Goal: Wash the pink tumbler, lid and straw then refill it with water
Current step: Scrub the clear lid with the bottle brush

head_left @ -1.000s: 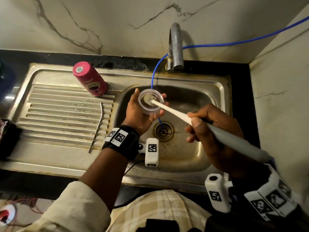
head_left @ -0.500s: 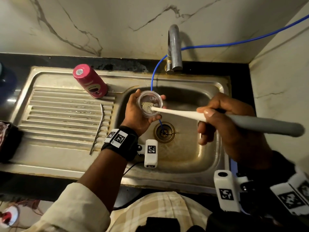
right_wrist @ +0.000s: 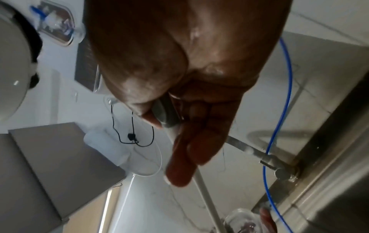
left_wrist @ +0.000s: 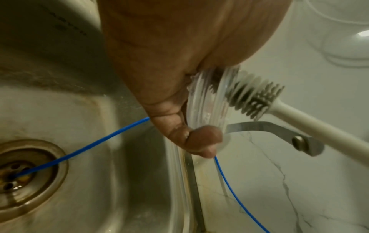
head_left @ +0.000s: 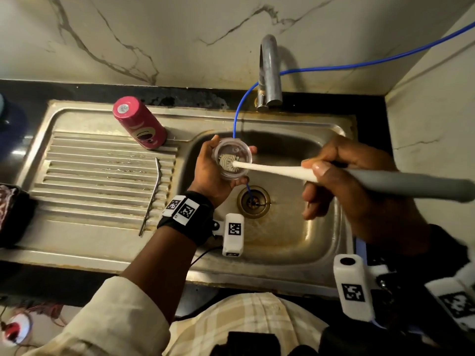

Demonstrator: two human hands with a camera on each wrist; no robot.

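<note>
Presently, item one: the left hand point(head_left: 210, 173), fingers and thumb curled round the rim of a clear lid point(head_left: 232, 159), holding it over the sink basin point(head_left: 295, 227) with its open side turned up toward the head camera; in the left wrist view a fingertip point(left_wrist: 205, 138) hooks over the lid's edge point(left_wrist: 201, 100). Item two: the right hand point(head_left: 359, 186), thumb and fingers clamped on a brush point(head_left: 282, 172) where its white neck meets the grey handle; the bristle head sits inside the lid, touching its inner face. Item three: a thin blue tube point(head_left: 237, 116), running from the right-hand wall past the tap point(head_left: 268, 73), behind the lid and down into the drain point(head_left: 253, 201). Item four: the pink tumbler point(head_left: 140, 123), upside down on the ridged draining board point(head_left: 102, 176), near the basin's left edge and well apart from both hands. Item five: a metal straw point(head_left: 151, 196) with a bent top, lying flat across the ridges, below the tumbler and just left of the left wrist. Item six: marked bands and white camera blocks point(head_left: 232, 235) on both wrists. Item seven: a marble-patterned wall point(head_left: 154, 34) behind the sink and a black counter point(head_left: 38, 88) around it.
</note>
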